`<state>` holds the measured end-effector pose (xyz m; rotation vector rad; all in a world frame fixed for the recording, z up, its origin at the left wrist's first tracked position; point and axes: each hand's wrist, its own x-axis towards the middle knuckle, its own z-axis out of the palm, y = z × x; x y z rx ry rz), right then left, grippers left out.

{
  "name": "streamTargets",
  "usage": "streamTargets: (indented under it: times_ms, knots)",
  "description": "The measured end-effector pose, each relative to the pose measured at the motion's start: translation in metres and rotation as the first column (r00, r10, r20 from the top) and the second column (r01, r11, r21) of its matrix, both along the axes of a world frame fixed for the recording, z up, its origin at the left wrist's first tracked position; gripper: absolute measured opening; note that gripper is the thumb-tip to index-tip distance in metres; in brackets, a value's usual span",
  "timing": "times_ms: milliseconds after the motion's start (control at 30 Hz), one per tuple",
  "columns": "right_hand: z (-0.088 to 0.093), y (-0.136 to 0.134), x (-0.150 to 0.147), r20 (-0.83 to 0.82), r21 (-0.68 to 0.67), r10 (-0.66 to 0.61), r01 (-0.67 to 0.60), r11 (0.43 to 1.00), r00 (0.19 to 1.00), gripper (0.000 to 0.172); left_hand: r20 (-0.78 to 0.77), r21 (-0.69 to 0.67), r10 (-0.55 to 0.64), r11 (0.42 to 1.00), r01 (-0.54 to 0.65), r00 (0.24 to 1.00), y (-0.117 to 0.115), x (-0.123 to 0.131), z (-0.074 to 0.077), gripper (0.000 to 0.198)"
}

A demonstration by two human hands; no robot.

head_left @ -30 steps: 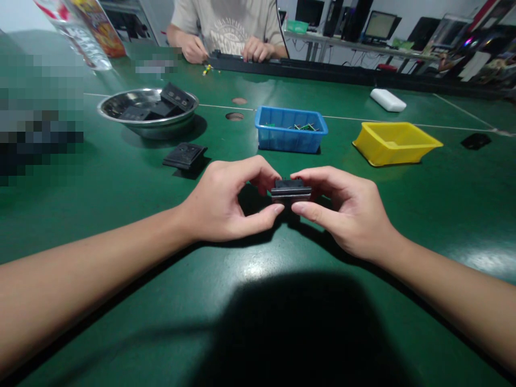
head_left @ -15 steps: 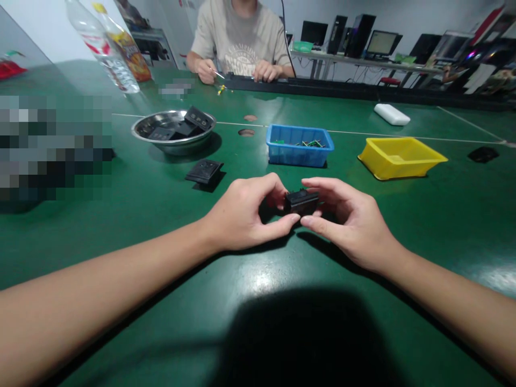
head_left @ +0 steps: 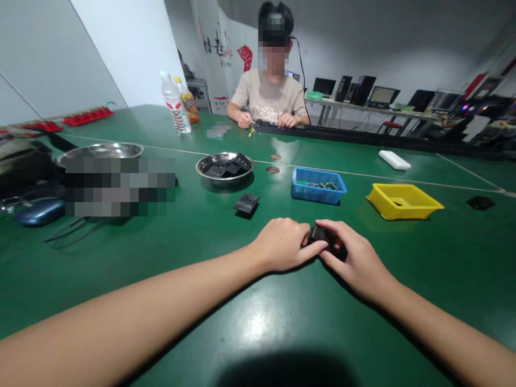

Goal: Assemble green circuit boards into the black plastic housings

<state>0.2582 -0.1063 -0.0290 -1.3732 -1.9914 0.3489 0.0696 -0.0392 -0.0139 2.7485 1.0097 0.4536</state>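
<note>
Gripping a black part (head_left: 318, 235) between left hand (head_left: 283, 244) and right hand (head_left: 362, 262)

The person's left hand (head_left: 281, 245) is bare, with a smooth, rounded back and a short nail (head_left: 324, 244) on its slender thumb (head_left: 311, 251). The right hand (head_left: 360, 262) is bare too, its fingers (head_left: 334, 225) slim. Both the left forearm (head_left: 169, 298) and the right forearm (head_left: 443, 324) are bare, smooth and tapered, broadest toward the near side.

Can't see all of the black piece (head_left: 318, 234), partly hidden by the left hand (head_left: 285, 244) and right hand (head_left: 355, 259). Can't make out the tiny bits (head_left: 328, 186) in the blue box (head_left: 317, 195), or anything under the blurry squares (head_left: 121, 188).
</note>
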Motion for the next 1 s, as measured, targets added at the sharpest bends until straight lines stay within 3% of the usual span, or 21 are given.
streamTargets:
  times_ms: [233,333,433,533,667,867,1000]
  knots:
    - [-0.008,0.006,0.004,0.011,0.013,-0.110,0.110,0.994,0.994,0.034,-0.118,0.175,-0.021,0.984,0.042,0.993,0.004,-0.005,0.003,0.040]
    - [-0.013,0.009,0.006,0.043,0.102,-0.152,0.147,0.984,0.987,0.030,-0.182,0.275,-0.205,0.929,0.250,0.962,-0.006,-0.005,0.004,0.030]
    - [-0.014,0.014,0.003,0.047,0.177,-0.195,0.184,0.967,0.980,0.029,-0.249,0.283,-0.471,0.801,0.528,0.847,-0.027,0.002,-0.001,0.029]
    - [-0.011,0.024,-0.009,0.057,0.195,-0.097,0.084,0.977,0.994,0.029,-0.210,0.318,-0.570,0.728,0.607,0.794,-0.042,0.008,-0.008,0.030]
    - [-0.009,0.047,-0.032,0.082,0.213,0.056,-0.072,0.974,0.995,0.029,-0.189,0.378,-0.613,0.676,0.633,0.767,-0.043,0.007,-0.009,0.025]
    - [-0.005,0.081,-0.053,0.160,0.249,0.190,-0.226,0.942,0.969,0.025,-0.210,0.331,-0.592,0.706,0.626,0.778,-0.040,0.006,-0.006,0.028]
    - [0.019,0.098,-0.059,0.179,0.207,0.220,-0.256,0.944,0.959,0.029,-0.219,0.268,-0.540,0.768,0.582,0.813,-0.036,0.009,-0.004,0.030]
